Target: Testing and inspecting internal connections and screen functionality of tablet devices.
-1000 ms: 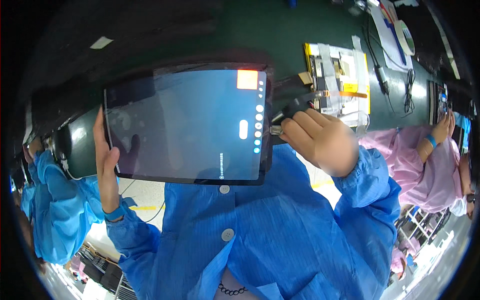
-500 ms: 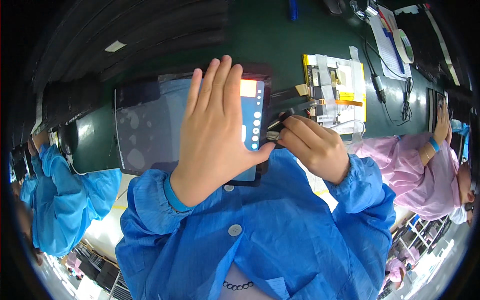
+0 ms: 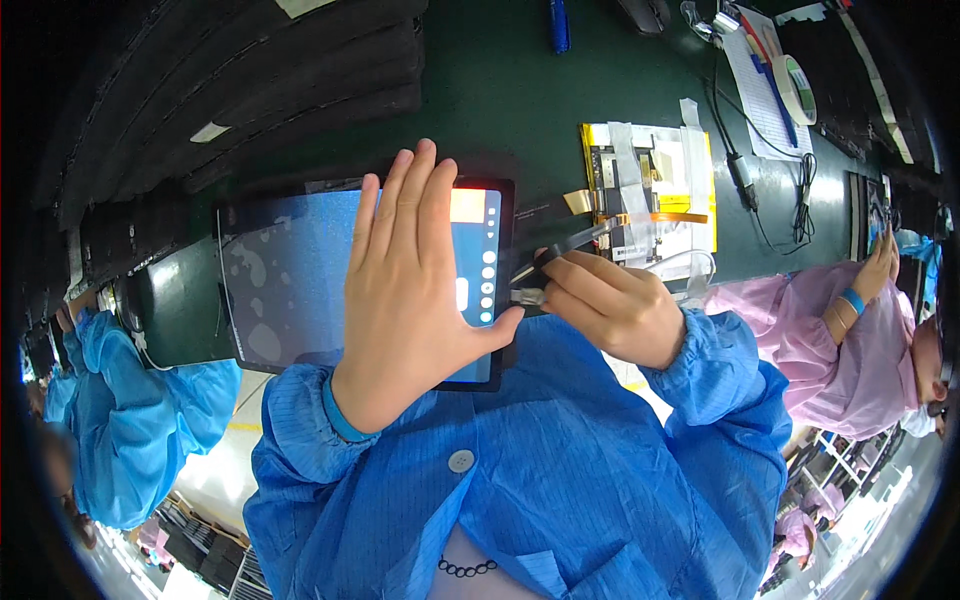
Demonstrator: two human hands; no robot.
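Observation:
My left hand (image 3: 405, 275) lies flat over the lit screen of a tablet (image 3: 478, 352), fingers stretched upward and thumb out to the right. Dark film-like blotches cover the screen's left part. Beside the tablet's right edge, my right hand (image 3: 615, 305) is closed, thumb and fingers pinching a black flat cable (image 3: 582, 238). That cable runs up to an orange ribbon (image 3: 668, 217) on a taped board-and-battery assembly (image 3: 702, 165). A small silver plug (image 3: 527, 297) pokes out below the fingertips, close to the tablet's edge. The fingers hide whether it is gripped too.
Black stacked trays (image 3: 300, 90) fill the upper left. Behind the assembly lie a blue pen-like object (image 3: 559, 25), a black cable (image 3: 742, 170), a paper sheet (image 3: 760, 95) and a tape roll (image 3: 795, 90). Co-workers sit at left, in a blue sleeve (image 3: 150, 400), and right, in pink (image 3: 790, 330).
The whole view has shifted, so the tablet, hands and assembly appear slightly lower and further left. Both hands keep the same pose and hold.

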